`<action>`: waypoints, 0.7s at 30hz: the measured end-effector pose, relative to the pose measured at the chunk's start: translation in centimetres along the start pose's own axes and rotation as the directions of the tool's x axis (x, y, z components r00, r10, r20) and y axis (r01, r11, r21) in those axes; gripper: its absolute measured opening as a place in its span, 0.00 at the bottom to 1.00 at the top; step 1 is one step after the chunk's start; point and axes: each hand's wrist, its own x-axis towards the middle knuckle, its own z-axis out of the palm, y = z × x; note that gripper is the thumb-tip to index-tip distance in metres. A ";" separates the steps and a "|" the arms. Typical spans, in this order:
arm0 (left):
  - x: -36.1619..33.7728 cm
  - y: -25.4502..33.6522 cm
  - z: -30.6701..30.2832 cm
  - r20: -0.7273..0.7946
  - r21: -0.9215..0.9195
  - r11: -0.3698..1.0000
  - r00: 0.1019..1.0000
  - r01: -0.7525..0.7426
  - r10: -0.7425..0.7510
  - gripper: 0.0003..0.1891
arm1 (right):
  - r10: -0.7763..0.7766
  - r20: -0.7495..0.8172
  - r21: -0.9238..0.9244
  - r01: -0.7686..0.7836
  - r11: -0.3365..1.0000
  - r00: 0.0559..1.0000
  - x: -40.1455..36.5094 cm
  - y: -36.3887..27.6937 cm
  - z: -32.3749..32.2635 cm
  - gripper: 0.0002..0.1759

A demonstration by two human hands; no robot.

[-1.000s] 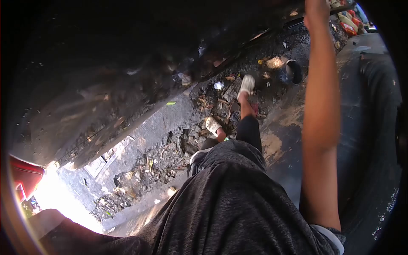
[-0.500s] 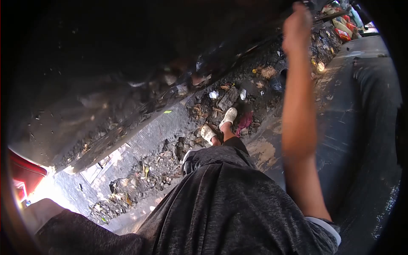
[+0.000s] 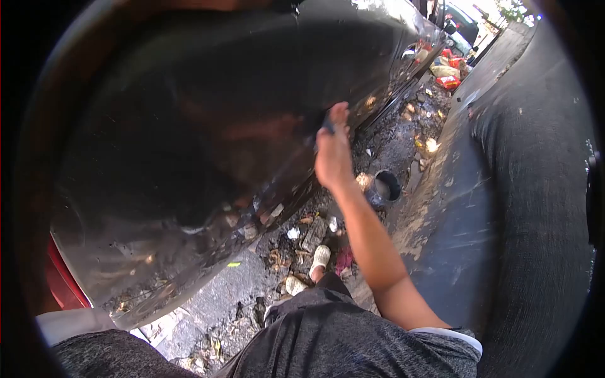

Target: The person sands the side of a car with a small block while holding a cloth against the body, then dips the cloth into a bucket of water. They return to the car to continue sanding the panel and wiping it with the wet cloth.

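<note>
My right hand (image 3: 334, 159) is stretched forward against a glossy dark car body panel (image 3: 208, 107), fingers pointing up along it. A small dark flat piece (image 3: 328, 123) shows between the thumb and fingers, pressed toward the panel; its exact kind I cannot tell. The panel mirrors the rubble and parts of me. At the lower left only my left sleeve (image 3: 107, 343) with its pale cuff area shows, and my left hand is out of sight.
A dark round tub (image 3: 386, 187) stands on rubble-strewn ground beside a dark, flaking wall (image 3: 454, 208). Red and pale bags (image 3: 448, 70) lie at the far end. My pale clogs (image 3: 320, 261) stand on debris in the narrow gap. Something red (image 3: 66, 277) shows at the left.
My right hand has come back from the far upper right to the middle of the view, along the panel. The view has tilted up, showing more of the panel and the tub.
</note>
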 end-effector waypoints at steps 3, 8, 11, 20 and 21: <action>-0.4 0.2 0.3 -0.021 0.026 0.999 1.000 -0.018 0.019 0.12 | -0.004 -0.061 -0.175 -0.007 0.984 0.998 8.6 8.3 -2.7 0.32; -0.1 -0.1 0.2 0.038 0.014 0.999 0.998 0.042 -0.043 0.10 | 0.032 0.027 0.069 -0.033 0.997 0.999 -0.1 1.5 -0.1 0.37; -0.3 0.2 0.1 0.061 0.003 0.998 0.996 0.068 -0.068 0.10 | -0.030 -0.055 -0.059 0.026 0.998 0.998 4.3 4.1 -1.4 0.37; 0.1 0.0 -0.2 0.121 -0.010 0.996 0.989 0.091 -0.089 0.11 | -0.003 -0.024 -0.011 0.003 1.000 1.000 2.2 2.8 -0.5 0.42; 0.1 0.1 0.0 0.099 0.018 0.997 0.992 0.076 -0.077 0.11 | 0.022 -0.098 0.055 -0.017 0.998 0.995 4.3 3.4 -1.1 0.42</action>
